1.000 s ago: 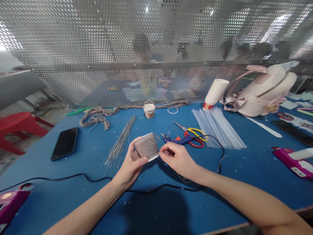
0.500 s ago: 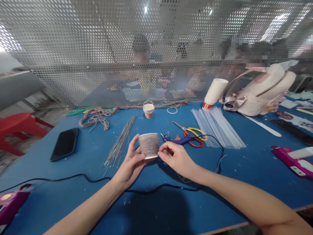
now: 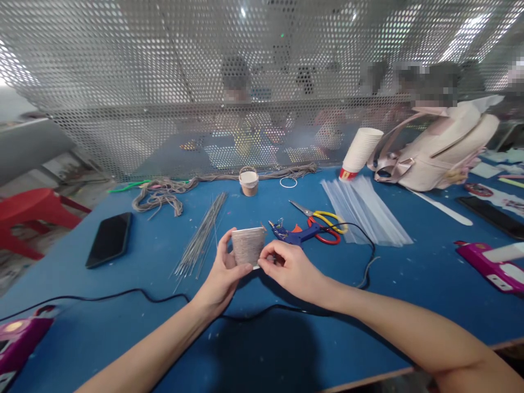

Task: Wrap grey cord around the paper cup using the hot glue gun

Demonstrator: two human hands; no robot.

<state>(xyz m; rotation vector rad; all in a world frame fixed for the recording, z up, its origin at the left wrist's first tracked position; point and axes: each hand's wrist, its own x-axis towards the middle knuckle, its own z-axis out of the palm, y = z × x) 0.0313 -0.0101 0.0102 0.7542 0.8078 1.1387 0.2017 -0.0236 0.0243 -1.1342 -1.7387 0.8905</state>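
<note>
A paper cup wound with grey cord [image 3: 248, 246] is tilted in my left hand [image 3: 224, 273], its white rim and base edge showing. The left thumb presses near the base and the fingers reach round behind. My right hand [image 3: 292, 267] is closed in a pinch at the cup's lower right side, on the grey cord, which the fingers mostly hide. A loose length of this cord [image 3: 371, 266] shows to the right, beyond my wrist. Just behind my right hand lie a blue glue gun [image 3: 298, 236] and scissors with red and yellow handles [image 3: 323, 224].
Thin wires [image 3: 200, 240] and a black phone [image 3: 108, 240] lie left. Behind are a small lidded cup [image 3: 249, 184], grey cord bundles [image 3: 164, 196] and a perforated metal screen [image 3: 155, 109]. Clear strips [image 3: 368, 213], stacked paper cups [image 3: 360, 153] and a backpack [image 3: 442, 147] are right. A black cable [image 3: 135, 293] crosses the front.
The cup has tipped and turned slightly in my left hand, and the left thumb has shifted right along its base. My right fingers have moved slightly left, over the cup's lower right side.
</note>
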